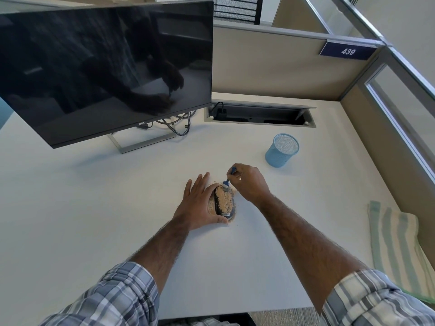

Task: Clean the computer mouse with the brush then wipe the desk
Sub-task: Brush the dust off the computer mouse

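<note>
Left hand (200, 203), thumb hooked, braces dust-caked black computer mouse (223, 201); right hand (249, 182) pinches small blue brush (229, 176). Brushing step, I'd say; next needs rearward sweeps.

Upper left, the monitor's (106, 67) lower bezel reads "DELL". Upper right, a dark blue plate (348, 52) on the partition (270, 67) reads "439". The computer mouse's (223, 201) logo is illegible.

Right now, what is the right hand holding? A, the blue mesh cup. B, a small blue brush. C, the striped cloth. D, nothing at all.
B: the right hand grips a small blue brush, bristles down on the far end of the crumb-covered mouse, which the left hand holds.
</note>
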`<move>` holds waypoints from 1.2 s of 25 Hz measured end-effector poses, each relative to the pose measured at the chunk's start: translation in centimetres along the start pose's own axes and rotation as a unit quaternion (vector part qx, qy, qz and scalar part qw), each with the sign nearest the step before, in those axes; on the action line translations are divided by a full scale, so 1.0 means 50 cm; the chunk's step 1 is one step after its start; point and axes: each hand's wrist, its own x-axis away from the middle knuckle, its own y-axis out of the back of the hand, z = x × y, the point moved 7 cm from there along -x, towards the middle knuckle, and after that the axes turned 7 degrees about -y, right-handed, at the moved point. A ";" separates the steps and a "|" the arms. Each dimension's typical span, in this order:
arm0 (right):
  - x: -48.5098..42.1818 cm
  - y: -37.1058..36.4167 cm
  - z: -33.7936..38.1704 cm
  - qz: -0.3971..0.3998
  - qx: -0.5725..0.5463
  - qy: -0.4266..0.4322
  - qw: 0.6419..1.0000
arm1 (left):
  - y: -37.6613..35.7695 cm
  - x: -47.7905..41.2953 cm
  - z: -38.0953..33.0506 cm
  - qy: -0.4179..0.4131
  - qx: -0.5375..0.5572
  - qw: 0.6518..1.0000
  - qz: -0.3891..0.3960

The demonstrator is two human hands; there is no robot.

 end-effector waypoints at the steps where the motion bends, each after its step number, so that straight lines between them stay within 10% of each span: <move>1: 0.000 0.000 -0.001 0.002 -0.001 0.001 1.000 | -0.001 0.000 0.000 0.000 0.000 1.000 0.000; 30: -0.004 0.003 -0.011 -0.017 0.015 -0.015 1.000 | -0.001 -0.002 0.003 0.001 0.002 1.000 -0.002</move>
